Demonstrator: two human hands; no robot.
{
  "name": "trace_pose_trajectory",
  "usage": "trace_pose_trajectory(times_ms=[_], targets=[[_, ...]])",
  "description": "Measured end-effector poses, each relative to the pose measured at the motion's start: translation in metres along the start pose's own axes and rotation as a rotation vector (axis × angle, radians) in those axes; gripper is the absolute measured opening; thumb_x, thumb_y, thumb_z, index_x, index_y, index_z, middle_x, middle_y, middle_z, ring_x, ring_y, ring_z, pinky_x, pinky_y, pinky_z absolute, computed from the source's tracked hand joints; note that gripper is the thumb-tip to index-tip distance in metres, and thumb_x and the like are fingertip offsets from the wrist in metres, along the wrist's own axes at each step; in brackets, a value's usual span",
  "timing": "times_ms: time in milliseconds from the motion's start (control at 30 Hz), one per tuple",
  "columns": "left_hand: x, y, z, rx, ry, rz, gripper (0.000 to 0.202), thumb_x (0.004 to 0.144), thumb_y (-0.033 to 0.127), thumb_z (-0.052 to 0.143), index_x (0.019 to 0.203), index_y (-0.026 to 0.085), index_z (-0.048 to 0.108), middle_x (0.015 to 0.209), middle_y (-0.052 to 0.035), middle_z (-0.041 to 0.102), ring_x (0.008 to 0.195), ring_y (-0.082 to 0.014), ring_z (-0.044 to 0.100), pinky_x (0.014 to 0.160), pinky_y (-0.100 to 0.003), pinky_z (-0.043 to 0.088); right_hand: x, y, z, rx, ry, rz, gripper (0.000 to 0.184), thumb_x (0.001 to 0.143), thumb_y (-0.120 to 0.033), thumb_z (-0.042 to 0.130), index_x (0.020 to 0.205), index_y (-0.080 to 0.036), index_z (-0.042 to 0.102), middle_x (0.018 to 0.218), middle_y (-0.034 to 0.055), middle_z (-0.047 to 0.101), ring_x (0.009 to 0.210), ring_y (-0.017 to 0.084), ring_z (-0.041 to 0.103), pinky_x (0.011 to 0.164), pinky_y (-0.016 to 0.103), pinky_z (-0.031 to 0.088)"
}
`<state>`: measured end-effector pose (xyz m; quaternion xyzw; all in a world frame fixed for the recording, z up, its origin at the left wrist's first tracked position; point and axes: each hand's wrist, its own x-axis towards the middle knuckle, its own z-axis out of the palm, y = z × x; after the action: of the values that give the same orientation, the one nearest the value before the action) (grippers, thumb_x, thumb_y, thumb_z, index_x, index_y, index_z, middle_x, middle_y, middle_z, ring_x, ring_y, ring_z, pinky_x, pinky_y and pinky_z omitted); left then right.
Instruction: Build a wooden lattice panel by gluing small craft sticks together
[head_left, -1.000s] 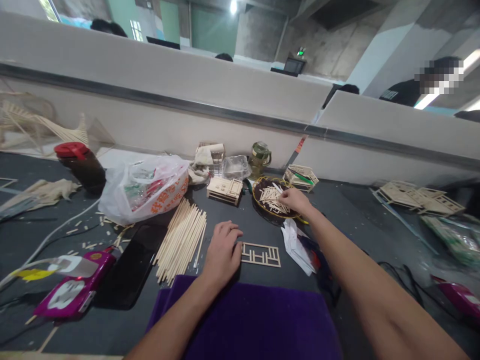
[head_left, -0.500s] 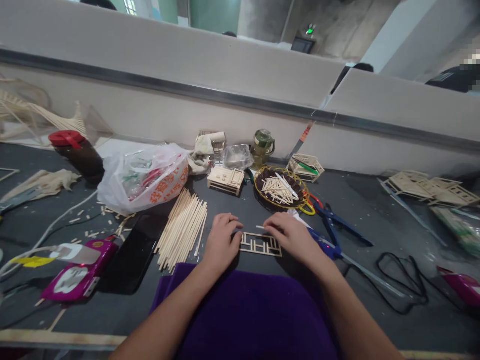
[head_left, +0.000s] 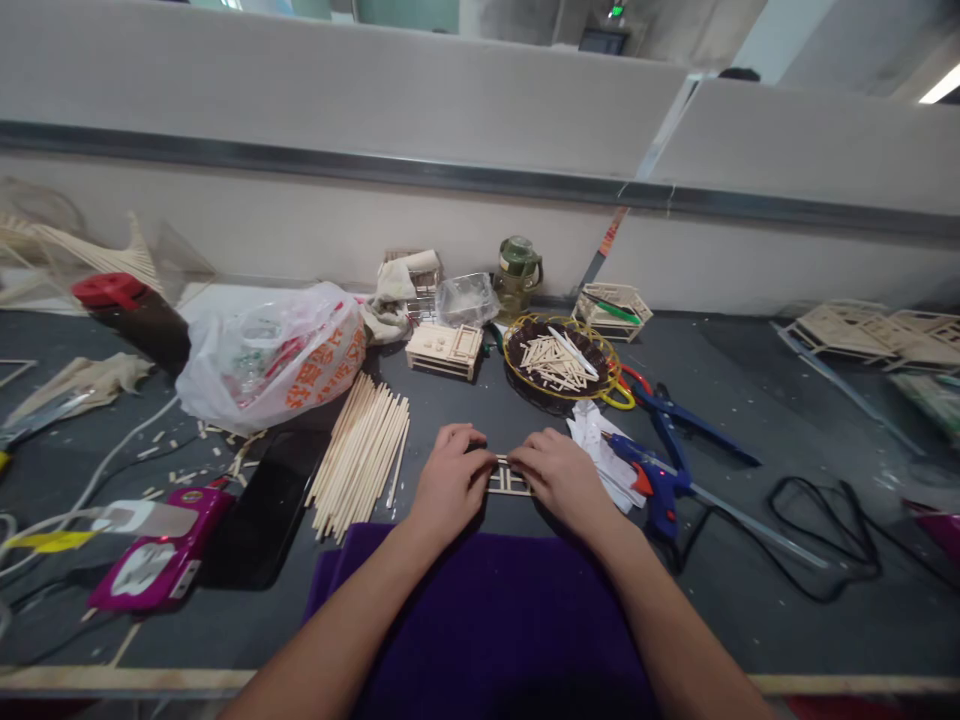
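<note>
A small ladder-like frame of wooden sticks (head_left: 510,483) lies on the dark table in front of me, its two ends covered by my hands. My left hand (head_left: 452,487) is closed on the frame's left end, thumb and forefinger at its upper edge. My right hand (head_left: 561,473) reaches in from the other side, its fingers pinched at a small wooden stick (head_left: 503,459) along the top of the frame. The fingertips of both hands nearly meet there, and whether the stick touches the frame is hard to make out.
Long wooden sticks (head_left: 364,455) lie left of my hands beside a black phone (head_left: 266,510). Behind is a basket (head_left: 517,385) of short sticks. To the right are crumpled paper (head_left: 600,455), a blue glue gun (head_left: 660,490) and its cable. A plastic bag (head_left: 274,355) stands back left.
My right hand has moved left with the small stick, closer to my left hand, and now covers the frame's right end. The camera view has tilted down slightly, uncovering the paper and glue gun.
</note>
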<state>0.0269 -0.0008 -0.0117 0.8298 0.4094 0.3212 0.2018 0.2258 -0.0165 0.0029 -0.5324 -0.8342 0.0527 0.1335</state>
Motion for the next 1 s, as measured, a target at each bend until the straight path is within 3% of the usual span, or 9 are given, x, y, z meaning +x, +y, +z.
trace_pose_trajectory(times_ms=[233,533,800,1000], targets=[[0.007,-0.001,0.003,0.044,0.027,-0.001,0.018,0.089,0.013,0.054,0.089,0.021,0.071,0.106,-0.0074,0.06,0.112,-0.0248,0.046,0.096,-0.045,0.047,-0.011,0.022,-0.018,0.099,0.094,0.17,0.01,0.092,-0.023,0.055,0.092,-0.022,0.065,0.089,0.0031,0.065,0.087,0.019,0.054,0.078,0.03,0.038],[0.012,0.008,0.008,0.163,-0.017,0.074,0.013,0.089,0.015,0.054,0.081,0.018,0.065,0.112,-0.0091,0.058,0.118,-0.026,0.043,0.099,-0.046,0.045,-0.01,0.009,-0.014,0.025,-0.051,0.101,0.018,0.093,-0.018,0.052,0.085,-0.021,0.068,0.086,0.0049,0.061,0.086,0.018,0.051,0.074,0.029,0.035],[0.011,0.006,0.008,0.125,-0.021,0.028,0.013,0.087,0.013,0.055,0.08,0.018,0.065,0.11,-0.0088,0.058,0.115,-0.0258,0.044,0.097,-0.045,0.046,-0.01,0.013,-0.006,0.092,-0.037,0.106,0.02,0.094,-0.018,0.049,0.088,-0.021,0.068,0.086,0.0044,0.062,0.088,0.018,0.051,0.074,0.028,0.036],[0.012,0.007,0.007,0.106,-0.033,-0.003,0.014,0.087,0.013,0.055,0.079,0.017,0.066,0.11,-0.009,0.059,0.114,-0.0253,0.045,0.097,-0.044,0.046,-0.016,0.024,-0.014,0.174,0.017,0.161,0.016,0.093,-0.019,0.05,0.093,-0.022,0.066,0.09,0.0036,0.064,0.089,0.018,0.052,0.076,0.028,0.037]])
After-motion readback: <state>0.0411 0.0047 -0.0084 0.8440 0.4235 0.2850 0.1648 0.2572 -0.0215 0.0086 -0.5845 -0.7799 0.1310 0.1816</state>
